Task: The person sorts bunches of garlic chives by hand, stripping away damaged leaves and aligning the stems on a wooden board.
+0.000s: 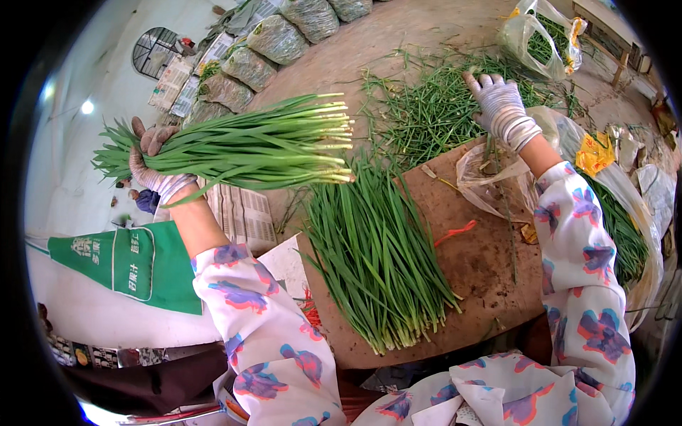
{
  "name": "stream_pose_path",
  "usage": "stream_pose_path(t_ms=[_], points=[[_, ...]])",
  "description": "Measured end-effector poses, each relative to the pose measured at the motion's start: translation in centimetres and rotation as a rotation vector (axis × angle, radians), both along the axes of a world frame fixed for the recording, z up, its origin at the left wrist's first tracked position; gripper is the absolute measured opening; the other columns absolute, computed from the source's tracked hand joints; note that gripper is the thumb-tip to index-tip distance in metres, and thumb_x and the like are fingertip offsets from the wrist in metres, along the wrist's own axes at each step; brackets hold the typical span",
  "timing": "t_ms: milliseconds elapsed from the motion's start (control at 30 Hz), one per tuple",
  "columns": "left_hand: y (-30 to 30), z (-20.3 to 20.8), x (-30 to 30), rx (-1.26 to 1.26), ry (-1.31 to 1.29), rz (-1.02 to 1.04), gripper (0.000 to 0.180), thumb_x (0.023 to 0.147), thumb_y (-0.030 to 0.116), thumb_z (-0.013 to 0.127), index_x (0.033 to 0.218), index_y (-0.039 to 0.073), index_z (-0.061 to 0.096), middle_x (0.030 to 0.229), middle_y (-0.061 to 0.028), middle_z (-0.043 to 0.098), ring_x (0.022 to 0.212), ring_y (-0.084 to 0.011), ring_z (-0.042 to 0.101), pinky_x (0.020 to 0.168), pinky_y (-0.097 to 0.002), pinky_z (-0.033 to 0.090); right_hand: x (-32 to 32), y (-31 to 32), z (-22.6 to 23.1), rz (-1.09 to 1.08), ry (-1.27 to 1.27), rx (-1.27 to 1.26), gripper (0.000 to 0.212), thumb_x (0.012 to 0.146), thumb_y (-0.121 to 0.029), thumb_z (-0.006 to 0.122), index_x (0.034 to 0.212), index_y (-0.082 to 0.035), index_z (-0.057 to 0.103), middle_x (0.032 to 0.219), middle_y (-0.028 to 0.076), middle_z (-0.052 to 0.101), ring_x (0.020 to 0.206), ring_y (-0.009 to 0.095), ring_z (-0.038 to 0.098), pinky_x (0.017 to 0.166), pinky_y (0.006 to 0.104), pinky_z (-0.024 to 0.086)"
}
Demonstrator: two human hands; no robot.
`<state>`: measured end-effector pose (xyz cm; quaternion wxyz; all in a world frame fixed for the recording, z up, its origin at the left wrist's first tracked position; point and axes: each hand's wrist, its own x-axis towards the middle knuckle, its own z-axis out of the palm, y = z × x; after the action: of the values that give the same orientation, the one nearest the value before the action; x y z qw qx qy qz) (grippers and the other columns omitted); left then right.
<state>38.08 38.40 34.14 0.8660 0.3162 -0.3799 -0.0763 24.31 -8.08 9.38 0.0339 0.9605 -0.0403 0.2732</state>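
Note:
My left hand (pixel 154 139), in a striped work glove with dark fingertips, grips a thick bunch of garlic chives (pixel 266 145) near its leafy end. The bunch is lifted level, its pale cut ends toward the right. Below it, a second heap of garlic chives (pixel 376 259) lies on the brown work board (pixel 490 277), cut ends toward me. My right hand (pixel 503 105), gloved the same way, reaches past the board's far edge over loose chive scraps (pixel 426 117). Its fingers are stretched out and I see nothing held in them.
Clear plastic bags with greens stand at right (pixel 643 245) and far right (pixel 543 42). A crumpled bag (pixel 483 174) and a red tie (pixel 456 231) lie on the board. Stuffed sacks (pixel 277 39) line the back. A green apron (pixel 170 263) hangs at left.

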Motion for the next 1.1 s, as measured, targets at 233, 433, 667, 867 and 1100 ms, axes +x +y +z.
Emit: stream_pose_path(t_ms=[233,433,667,867,1100], points=[[1.1,-0.5,-2.1,0.044,-0.045,-0.174,0.057,0.073,0.016,0.06,0.128,0.003,0.047,0.063,0.0088,0.043,0.066,-0.008,0.045,0.095,-0.0382,0.031,-3.9,11.1,6.0,0.921,-0.316,0.84,0.022,0.078,-0.011,0.062,0.099,-0.005,0.063,0.081,0.013,0.065,0.073,0.027,0.064,0.066,0.0331,0.052],[-4.2,-0.2,-6.4,0.017,-0.166,-0.021,0.047,0.076,0.015,0.059,0.121,0.001,0.051,0.061,0.008,0.043,0.055,-0.0043,0.044,0.08,-0.0268,0.036,-4.7,17.6,7.2,0.644,-0.003,0.845,0.027,0.084,-0.032,0.055,0.09,-0.009,0.067,0.075,0.016,0.064,0.07,0.033,0.063,0.065,0.0407,0.051],[-5.1,0.6,-8.0,0.048,-0.218,-0.117,0.05,0.075,0.014,0.059,0.122,-0.001,0.05,0.063,0.0071,0.043,0.058,-0.0052,0.046,0.076,-0.0241,0.036,-4.0,20.3,5.8,0.839,-0.089,1.393,0.027,0.082,-0.032,0.058,0.086,-0.007,0.067,0.073,0.016,0.064,0.068,0.033,0.062,0.062,0.0385,0.051],[-4.9,-0.5,-8.4,0.04,-0.173,-0.069,0.051,0.073,0.013,0.058,0.121,-0.001,0.051,0.063,0.0072,0.044,0.057,-0.0052,0.045,0.075,-0.0239,0.036,-4.7,20.0,6.5,0.65,0.049,0.848,0.028,0.078,-0.032,0.055,0.072,-0.005,0.062,0.063,0.016,0.06,0.06,0.033,0.062,0.056,0.0421,0.05],[0.0,0.8,-7.5,0.038,-0.159,-0.064,0.048,0.074,0.014,0.057,0.12,0.0,0.053,0.065,0.0079,0.047,0.059,-0.0051,0.045,0.08,-0.0247,0.036,-4.3,14.3,2.3,0.508,0.195,0.575,0.021,0.074,-0.03,0.056,0.077,-0.01,0.063,0.068,0.014,0.061,0.067,0.034,0.061,0.061,0.0424,0.05]])
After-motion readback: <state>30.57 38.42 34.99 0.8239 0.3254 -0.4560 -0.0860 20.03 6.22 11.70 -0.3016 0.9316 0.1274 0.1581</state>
